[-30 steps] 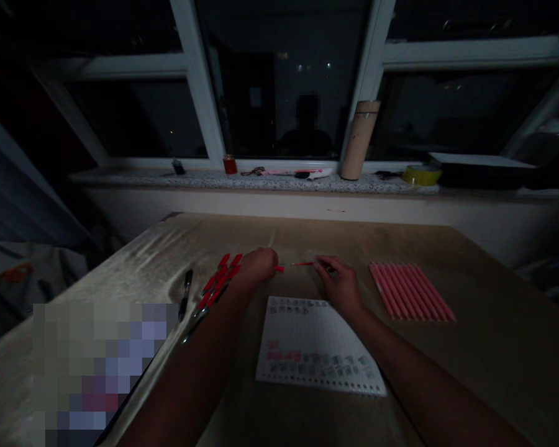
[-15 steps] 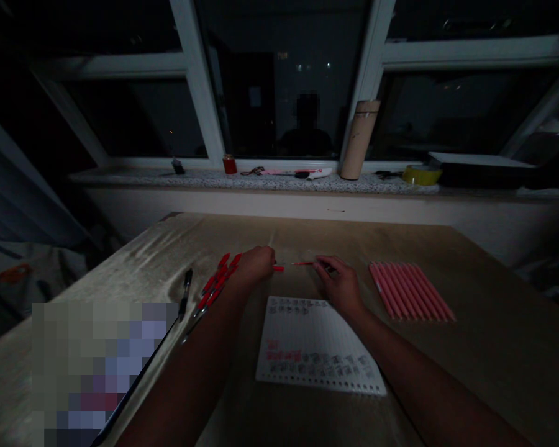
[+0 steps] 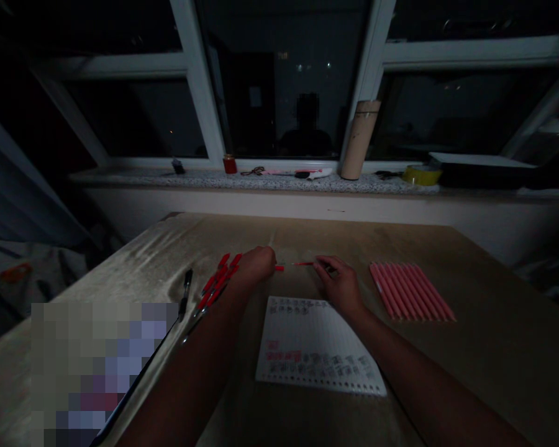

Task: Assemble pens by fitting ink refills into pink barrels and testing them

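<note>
My left hand [image 3: 259, 263] is closed in a fist above the table, and a short red pen part [image 3: 279, 268] pokes out at its right side. My right hand [image 3: 340, 282] pinches a thin red pen refill [image 3: 302, 264] between thumb and fingertips. The refill's pale tip points left toward the red part, with a small gap between them. Beside my left wrist lie several red pens [image 3: 209, 292] in slanted rows, partly covered by my forearm. Below the hands is a lined notebook page [image 3: 314, 335] with black and red writing, its holes facing me.
Pink pencil-like sticks [image 3: 410, 292] lie side by side at the right. A black pen [image 3: 185, 295] rests on the left, near a blurred-out area. The windowsill [image 3: 200, 179] carries a red jar [image 3: 230, 164], a tan cylinder [image 3: 359, 141] and yellow tape [image 3: 422, 176].
</note>
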`<state>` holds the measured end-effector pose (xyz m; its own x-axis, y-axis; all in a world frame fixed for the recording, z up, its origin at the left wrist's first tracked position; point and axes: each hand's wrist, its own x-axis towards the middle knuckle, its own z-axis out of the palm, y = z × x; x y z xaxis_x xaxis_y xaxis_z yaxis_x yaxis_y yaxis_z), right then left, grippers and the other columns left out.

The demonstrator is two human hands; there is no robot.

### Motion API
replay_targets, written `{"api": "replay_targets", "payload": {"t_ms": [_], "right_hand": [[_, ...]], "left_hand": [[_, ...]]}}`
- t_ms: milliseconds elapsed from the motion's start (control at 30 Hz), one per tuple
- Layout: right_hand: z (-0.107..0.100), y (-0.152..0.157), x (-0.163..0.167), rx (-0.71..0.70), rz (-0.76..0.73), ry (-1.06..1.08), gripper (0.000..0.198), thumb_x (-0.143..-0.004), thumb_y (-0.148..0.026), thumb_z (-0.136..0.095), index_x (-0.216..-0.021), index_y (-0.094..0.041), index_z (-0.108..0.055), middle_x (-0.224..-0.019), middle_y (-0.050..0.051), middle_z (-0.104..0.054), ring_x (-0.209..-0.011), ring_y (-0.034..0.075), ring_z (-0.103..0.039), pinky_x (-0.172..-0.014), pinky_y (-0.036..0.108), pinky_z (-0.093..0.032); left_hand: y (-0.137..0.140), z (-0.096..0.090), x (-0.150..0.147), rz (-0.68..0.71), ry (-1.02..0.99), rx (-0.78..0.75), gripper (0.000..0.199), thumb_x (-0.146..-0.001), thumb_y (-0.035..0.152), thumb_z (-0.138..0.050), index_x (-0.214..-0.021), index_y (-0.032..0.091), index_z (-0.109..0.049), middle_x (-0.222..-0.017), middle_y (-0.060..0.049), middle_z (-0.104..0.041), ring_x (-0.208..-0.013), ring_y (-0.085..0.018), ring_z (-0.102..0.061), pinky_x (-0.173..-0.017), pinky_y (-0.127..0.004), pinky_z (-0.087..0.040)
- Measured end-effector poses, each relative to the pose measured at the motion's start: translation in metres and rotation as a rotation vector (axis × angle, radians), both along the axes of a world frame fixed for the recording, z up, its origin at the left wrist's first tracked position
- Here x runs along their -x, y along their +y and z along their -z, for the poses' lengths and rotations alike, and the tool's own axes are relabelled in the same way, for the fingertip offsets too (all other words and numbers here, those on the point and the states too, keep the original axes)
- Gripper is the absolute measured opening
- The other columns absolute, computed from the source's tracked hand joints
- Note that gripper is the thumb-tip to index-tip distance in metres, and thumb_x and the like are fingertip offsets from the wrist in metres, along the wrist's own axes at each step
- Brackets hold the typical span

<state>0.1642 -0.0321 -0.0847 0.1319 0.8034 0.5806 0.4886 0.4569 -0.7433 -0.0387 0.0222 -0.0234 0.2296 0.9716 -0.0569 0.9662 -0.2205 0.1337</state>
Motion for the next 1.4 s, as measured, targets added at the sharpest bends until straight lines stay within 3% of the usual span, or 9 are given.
{"api": "replay_targets", "payload": {"t_ms": [233,333,400,500,600,833,1033,1167,1400], "right_hand": [[0.000,0.000,-0.001,-0.010,-0.021,0.004,0.023,-0.082,-0.034,-0.056,-0.095,-0.020,-0.068,-0.088,0.007,-0.068,-0.074,0.018,-0.060,-0.070,0.032,-0.049],[-0.001,-0.001,0.000,-0.012,-0.027,0.010,0.022,-0.082,-0.034,-0.056,-0.095,-0.020,-0.068,-0.089,0.007,-0.068,-0.075,0.017,-0.061,-0.071,0.032,-0.049],[-0.002,-0.002,0.001,-0.010,-0.041,0.011,0.022,-0.082,-0.034,-0.056,-0.095,-0.020,-0.068,-0.089,0.007,-0.068,-0.077,0.018,-0.061,-0.071,0.032,-0.048],[-0.005,-0.004,0.002,-0.004,-0.083,0.015,0.022,-0.082,-0.034,-0.057,-0.095,-0.021,-0.068,-0.089,0.006,-0.069,-0.078,0.018,-0.062,-0.072,0.031,-0.048],[-0.005,-0.005,0.003,0.002,-0.095,0.033,0.022,-0.081,-0.035,-0.059,-0.094,-0.022,-0.069,-0.086,0.005,-0.070,-0.075,0.018,-0.063,-0.072,0.031,-0.049],[-0.001,-0.004,0.004,0.090,-0.134,0.066,0.028,-0.083,-0.038,-0.055,-0.101,-0.020,-0.066,-0.092,0.007,-0.070,-0.079,0.019,-0.063,-0.074,0.032,-0.049],[-0.003,-0.007,0.005,0.253,-0.342,0.272,0.033,-0.084,-0.042,-0.051,-0.103,-0.017,-0.060,-0.074,0.001,-0.061,-0.055,0.011,-0.052,-0.050,0.022,-0.041],[-0.004,-0.008,0.005,0.319,-0.445,0.339,0.033,-0.084,-0.043,-0.051,-0.103,-0.017,-0.059,-0.069,-0.001,-0.057,-0.054,0.010,-0.049,-0.048,0.021,-0.037],[-0.008,-0.009,0.006,0.361,-0.492,0.331,0.034,-0.083,-0.045,-0.052,-0.096,-0.016,-0.061,-0.065,-0.001,-0.055,-0.053,0.010,-0.047,-0.050,0.022,-0.036]], "left_hand": [[-0.001,-0.011,0.000,0.057,-0.150,-0.051,0.010,-0.067,0.022,-0.062,-0.072,0.018,-0.068,-0.076,-0.008,-0.068,-0.071,-0.019,-0.062,-0.063,-0.026,-0.043],[-0.003,-0.015,-0.008,0.193,-0.396,0.004,0.014,-0.069,0.026,-0.061,-0.071,0.015,-0.069,-0.069,-0.006,-0.067,-0.065,-0.016,-0.060,-0.058,-0.023,-0.042],[-0.005,-0.014,-0.017,0.272,-0.597,0.037,0.022,-0.070,0.030,-0.061,-0.082,0.013,-0.070,-0.070,-0.005,-0.067,-0.064,-0.014,-0.059,-0.057,-0.022,-0.043],[-0.009,-0.008,-0.030,0.309,-0.892,0.124,0.037,-0.069,0.035,-0.063,-0.096,0.009,-0.068,-0.077,-0.006,-0.069,-0.065,-0.013,-0.059,-0.059,-0.021,-0.044],[-0.011,-0.005,-0.036,0.350,-1.064,0.226,0.035,-0.069,0.037,-0.064,-0.090,0.009,-0.069,-0.074,-0.006,-0.068,-0.061,-0.011,-0.057,-0.059,-0.022,-0.045],[-0.011,-0.015,-0.030,0.121,-1.226,0.122,0.040,-0.069,0.044,-0.066,-0.092,0.011,-0.069,-0.062,-0.001,-0.062,-0.051,-0.009,-0.049,-0.047,-0.019,-0.038],[-0.014,-0.011,-0.038,0.153,-1.360,0.159,0.040,-0.071,0.047,-0.064,-0.088,0.012,-0.069,-0.076,-0.006,-0.069,-0.058,-0.009,-0.055,-0.055,-0.020,-0.043],[-0.015,-0.007,-0.044,0.210,-1.444,0.216,0.040,-0.070,0.044,-0.067,-0.092,0.011,-0.067,-0.090,-0.010,-0.071,-0.066,-0.011,-0.060,-0.064,-0.023,-0.046],[-0.015,0.001,-0.048,0.232,-1.496,0.183,0.035,-0.069,0.042,-0.069,-0.083,0.010,-0.067,-0.084,-0.010,-0.072,-0.072,-0.016,-0.064,-0.071,-0.028,-0.050]]}}
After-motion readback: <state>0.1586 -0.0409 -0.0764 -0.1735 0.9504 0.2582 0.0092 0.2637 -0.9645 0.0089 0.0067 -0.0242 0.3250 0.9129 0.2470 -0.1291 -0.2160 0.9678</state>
